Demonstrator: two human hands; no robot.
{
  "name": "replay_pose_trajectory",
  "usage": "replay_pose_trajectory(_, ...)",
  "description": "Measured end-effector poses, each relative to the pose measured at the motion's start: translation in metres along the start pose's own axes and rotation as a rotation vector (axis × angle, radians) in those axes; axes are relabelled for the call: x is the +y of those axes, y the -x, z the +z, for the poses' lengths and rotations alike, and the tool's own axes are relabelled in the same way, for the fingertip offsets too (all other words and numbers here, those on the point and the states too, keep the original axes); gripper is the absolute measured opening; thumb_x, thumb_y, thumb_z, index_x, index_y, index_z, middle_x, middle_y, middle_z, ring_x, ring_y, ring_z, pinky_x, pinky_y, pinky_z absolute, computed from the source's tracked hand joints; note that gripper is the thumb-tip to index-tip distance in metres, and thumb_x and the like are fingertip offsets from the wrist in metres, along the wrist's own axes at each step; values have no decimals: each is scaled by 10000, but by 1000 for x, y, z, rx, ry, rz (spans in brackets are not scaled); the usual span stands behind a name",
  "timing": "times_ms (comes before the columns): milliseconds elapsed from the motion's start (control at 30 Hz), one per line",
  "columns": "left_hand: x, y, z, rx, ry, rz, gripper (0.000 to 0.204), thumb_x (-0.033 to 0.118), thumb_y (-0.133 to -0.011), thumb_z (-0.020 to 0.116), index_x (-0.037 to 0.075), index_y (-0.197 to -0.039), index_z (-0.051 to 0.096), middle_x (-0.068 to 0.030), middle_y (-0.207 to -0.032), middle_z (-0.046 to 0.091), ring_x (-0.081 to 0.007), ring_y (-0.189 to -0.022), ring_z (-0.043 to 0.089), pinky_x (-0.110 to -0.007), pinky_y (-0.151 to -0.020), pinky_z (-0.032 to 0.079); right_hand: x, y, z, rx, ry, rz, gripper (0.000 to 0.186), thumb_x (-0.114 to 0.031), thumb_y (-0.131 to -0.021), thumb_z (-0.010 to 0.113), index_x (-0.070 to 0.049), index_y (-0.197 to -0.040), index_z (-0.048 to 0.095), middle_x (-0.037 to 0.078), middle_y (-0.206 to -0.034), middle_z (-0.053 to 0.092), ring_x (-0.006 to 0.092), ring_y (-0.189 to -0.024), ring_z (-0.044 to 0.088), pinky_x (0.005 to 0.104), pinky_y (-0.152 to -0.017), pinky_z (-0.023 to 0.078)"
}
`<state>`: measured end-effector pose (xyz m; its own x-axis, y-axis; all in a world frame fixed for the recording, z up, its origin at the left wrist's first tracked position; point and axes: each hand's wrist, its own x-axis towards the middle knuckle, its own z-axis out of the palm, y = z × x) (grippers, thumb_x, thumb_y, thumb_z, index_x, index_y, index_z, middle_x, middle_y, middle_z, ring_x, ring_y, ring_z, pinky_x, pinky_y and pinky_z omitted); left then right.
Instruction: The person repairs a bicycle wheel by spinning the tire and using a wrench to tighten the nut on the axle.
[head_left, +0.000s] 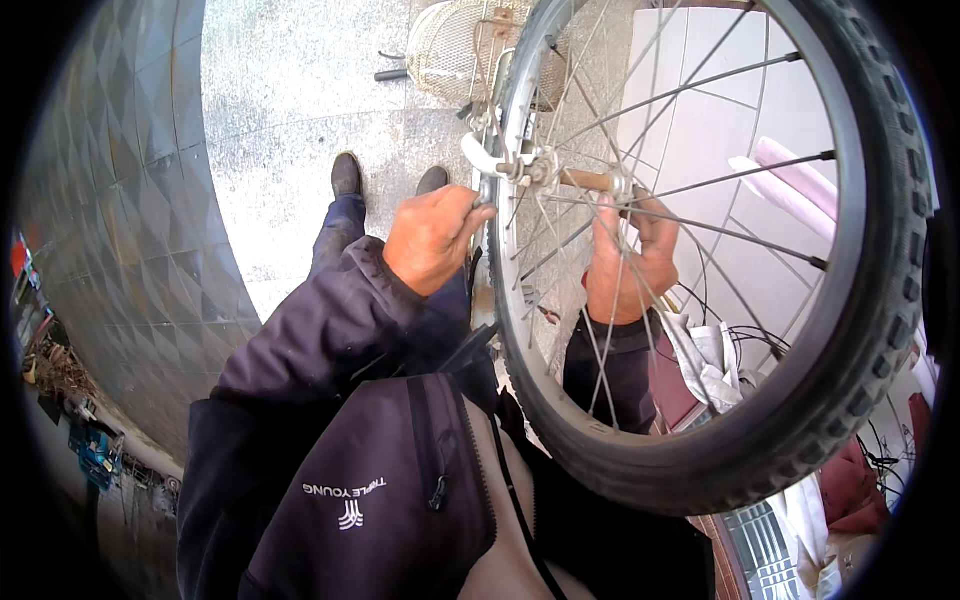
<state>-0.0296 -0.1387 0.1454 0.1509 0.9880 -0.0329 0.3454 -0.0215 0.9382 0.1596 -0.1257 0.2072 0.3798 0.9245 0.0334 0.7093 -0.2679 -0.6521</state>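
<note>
A bicycle wheel with a black knobbly tyre (893, 270) and thin metal spokes stands upright in front of me. Across its middle runs a rusty hub (585, 180), with a white curved piece (482, 156) beside its left end. My left hand (432, 238) is closed left of the rim, thumb and fingers pinched at a small grey metal part whose kind I cannot make out. Behind the spokes, my right hand (632, 265) reaches up from below. Its thumb and fingers close around the hub's right end, and spokes partly cover it.
A wire basket (440, 50) and a black handlebar grip (392, 75) are at the far side. Pink rolls (795, 180) lie at the right, near white cloth (700, 350) and maroon material (855, 490). A dark tiled surface (140, 230) curves along the left.
</note>
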Motion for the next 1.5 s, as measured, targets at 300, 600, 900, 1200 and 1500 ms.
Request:
replay_pose_trajectory(300, 4, -19, -14, -48, 24, 3, 192, 4, -802, 661, -34, -768, 475, -142, -1018, 548, -236, -790, 594, -299, -684, 477, -21, -4, 1, -46, 33, -31, 344, -105, -804, 685, 19, -1106, 577, 144, -931, 655, 228, -880, 649, 328, -763, 503)
replay_pose_trajectory(600, -13, -35, -20, -192, 233, 13, 147, 24, -814, 635, -56, -748, 531, -170, -1143, 609, -260, -855, 618, -338, -727, 487, -13, -8, 1, -41, 152, -135, 377, -123, -801, 676, 40, -1132, 598, 219, -914, 659, 266, -852, 669, 330, -764, 503)
replay_pose_trajectory(900, -1, -29, -19, -179, 200, 53, 168, 36, -772, 674, -43, -748, 527, -161, -1159, 595, -319, -961, 600, -350, -794, 489, -15, -6, -4, -81, 146, -65, 416, -129, -800, 688, 49, -1160, 581, 211, -939, 661, 235, -847, 661, 303, -741, 502)
replay_pose_trajectory(1200, 17, -25, -25, -87, 10, 93, 203, -16, -696, 717, -35, -675, 516, -202, -1376, 407, -385, -1256, 390, -409, -977, 370, -14, -9, -6, -113, 199, -160, 381, -100, -801, 682, 57, -1137, 592, 228, -1068, 634, 270, -982, 642, 326, -848, 490)
replay_pose_trajectory(1500, 19, -43, -24, -149, 8, 248, 259, -25, -656, 709, -42, -621, 454, -171, -1301, 495, -391, -1261, 399, -460, -1017, 350, -14, -11, -4, -84, 144, -141, 381, -109, -802, 688, 59, -1130, 594, 215, -980, 655, 253, -892, 662, 319, -785, 503)
